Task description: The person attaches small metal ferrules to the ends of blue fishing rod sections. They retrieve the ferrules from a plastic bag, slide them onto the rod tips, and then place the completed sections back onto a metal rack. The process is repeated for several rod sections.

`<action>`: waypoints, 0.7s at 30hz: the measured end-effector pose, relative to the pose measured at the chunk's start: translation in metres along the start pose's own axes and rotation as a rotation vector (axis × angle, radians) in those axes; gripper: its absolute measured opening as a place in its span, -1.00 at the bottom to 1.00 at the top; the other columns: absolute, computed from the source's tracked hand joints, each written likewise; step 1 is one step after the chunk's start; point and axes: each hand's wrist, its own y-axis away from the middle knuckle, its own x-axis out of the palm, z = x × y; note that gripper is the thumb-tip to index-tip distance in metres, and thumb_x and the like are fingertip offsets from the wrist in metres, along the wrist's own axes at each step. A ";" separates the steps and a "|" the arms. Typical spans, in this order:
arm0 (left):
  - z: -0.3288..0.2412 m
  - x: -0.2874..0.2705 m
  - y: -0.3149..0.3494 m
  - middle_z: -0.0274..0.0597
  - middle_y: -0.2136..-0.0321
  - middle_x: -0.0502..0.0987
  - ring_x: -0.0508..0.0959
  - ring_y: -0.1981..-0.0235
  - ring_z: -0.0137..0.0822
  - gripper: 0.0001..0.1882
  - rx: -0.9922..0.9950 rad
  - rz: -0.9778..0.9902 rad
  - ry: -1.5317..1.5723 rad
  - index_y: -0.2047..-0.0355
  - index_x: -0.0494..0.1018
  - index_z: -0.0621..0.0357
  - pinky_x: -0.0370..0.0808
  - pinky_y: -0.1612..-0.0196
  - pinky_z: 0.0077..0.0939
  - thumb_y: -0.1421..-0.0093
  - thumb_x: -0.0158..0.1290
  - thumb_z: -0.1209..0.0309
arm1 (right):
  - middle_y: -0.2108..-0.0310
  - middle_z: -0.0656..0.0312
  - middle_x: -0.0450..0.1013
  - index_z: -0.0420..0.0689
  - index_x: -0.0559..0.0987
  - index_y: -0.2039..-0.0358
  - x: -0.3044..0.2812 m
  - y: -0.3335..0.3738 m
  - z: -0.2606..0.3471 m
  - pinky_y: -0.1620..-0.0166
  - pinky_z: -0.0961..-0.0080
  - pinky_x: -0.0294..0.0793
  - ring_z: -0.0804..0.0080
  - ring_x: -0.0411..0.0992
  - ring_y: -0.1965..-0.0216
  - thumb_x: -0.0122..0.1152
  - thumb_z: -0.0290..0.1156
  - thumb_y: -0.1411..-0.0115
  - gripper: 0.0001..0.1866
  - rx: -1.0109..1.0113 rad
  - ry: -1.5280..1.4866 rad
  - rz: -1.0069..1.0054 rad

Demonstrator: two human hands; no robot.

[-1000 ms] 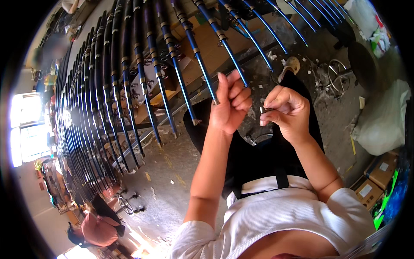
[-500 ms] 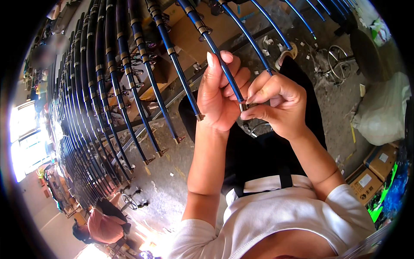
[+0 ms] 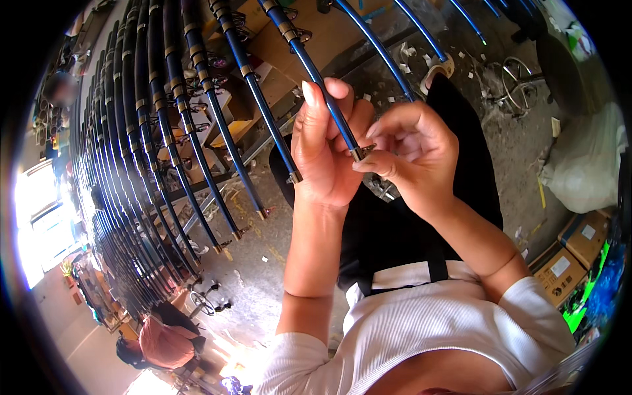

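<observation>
A blue fishing rod (image 3: 308,62) slants down in front of me, with a metal guide fitting (image 3: 359,154) on its lower end. My left hand (image 3: 322,161) is closed loosely around the rod just above that end, thumb pointing up and fingers curled behind. At the fitting, my right hand (image 3: 421,155) has thumb and index finger pinched on the small guide, which they partly cover. A neighbouring blue rod (image 3: 382,52) runs down behind my right fingertips. On the other side, another rod (image 3: 270,122) ends in a similar metal fitting beside my left wrist.
Many dark rods (image 3: 158,112) hang in a long row to the left. Scraps of paper litter the concrete floor (image 3: 263,283). Cardboard boxes (image 3: 559,270) and a pale sack (image 3: 586,164) stand at right; a seated person (image 3: 168,339) is at lower left.
Both hands and the rod's end have shifted slightly left in view. The right fingers have opened a little from their tighter curl, with the thumb still at the fitting.
</observation>
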 end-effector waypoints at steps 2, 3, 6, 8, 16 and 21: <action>-0.002 -0.001 -0.001 -0.52 0.69 0.04 0.06 0.67 -0.58 -0.56 -0.012 -0.024 0.002 0.29 0.43 0.11 0.07 0.63 -0.68 -0.31 -0.25 0.02 | 0.44 0.31 0.44 -0.15 0.44 0.38 -0.003 0.002 -0.007 0.44 0.75 0.31 0.70 0.31 0.51 0.41 -0.43 0.05 -0.71 -0.024 0.041 0.024; -0.003 -0.003 -0.001 -0.49 0.66 0.10 0.09 0.65 -0.56 -0.48 -0.031 -0.052 -0.037 0.20 0.43 0.15 0.12 0.59 -0.66 -0.32 -0.32 -0.03 | 0.43 0.31 0.43 -0.15 0.45 0.38 -0.009 0.004 -0.007 0.44 0.74 0.31 0.68 0.31 0.51 0.40 -0.38 0.04 -0.71 -0.055 0.150 0.067; 0.007 -0.003 0.011 -0.44 0.59 0.20 0.22 0.56 -0.51 -0.47 -0.096 -0.416 -0.115 0.15 0.41 0.19 0.24 0.48 -0.63 -0.33 -0.33 -0.02 | 0.32 0.28 0.41 -0.12 0.49 0.33 -0.018 0.009 0.002 0.29 0.49 0.37 0.45 0.36 0.32 0.37 -0.31 0.12 -0.66 -0.201 0.684 0.165; 0.019 -0.018 0.022 -0.27 0.43 0.39 0.42 0.33 -0.36 -0.49 -0.182 -0.430 -0.078 0.06 0.36 0.27 0.41 0.17 -0.47 -0.30 -0.22 0.04 | 0.28 0.27 0.40 -0.12 0.50 0.32 -0.019 0.013 -0.001 0.18 0.37 0.37 0.34 0.35 0.21 0.35 -0.37 0.18 -0.65 -0.345 1.043 0.190; 0.047 -0.020 0.044 -0.22 0.20 0.45 0.44 0.13 -0.37 -0.57 -0.303 -0.401 -0.011 0.11 0.36 0.22 0.35 0.04 -0.45 -0.35 -0.29 0.10 | 0.35 0.28 0.43 -0.15 0.50 0.61 -0.037 0.024 0.001 -0.02 0.30 0.32 0.35 0.37 0.15 0.12 -0.46 0.18 -0.94 -0.475 1.287 0.418; 0.050 -0.007 0.040 -0.23 0.23 0.45 0.45 0.18 -0.39 -0.55 -0.315 -0.426 -0.101 0.10 0.36 0.22 0.38 0.08 -0.46 -0.35 -0.32 0.09 | 0.39 0.29 0.43 -0.14 0.48 0.62 -0.043 0.021 0.003 0.05 0.40 0.38 0.37 0.40 0.21 0.13 -0.47 0.19 -0.95 -0.481 1.304 0.381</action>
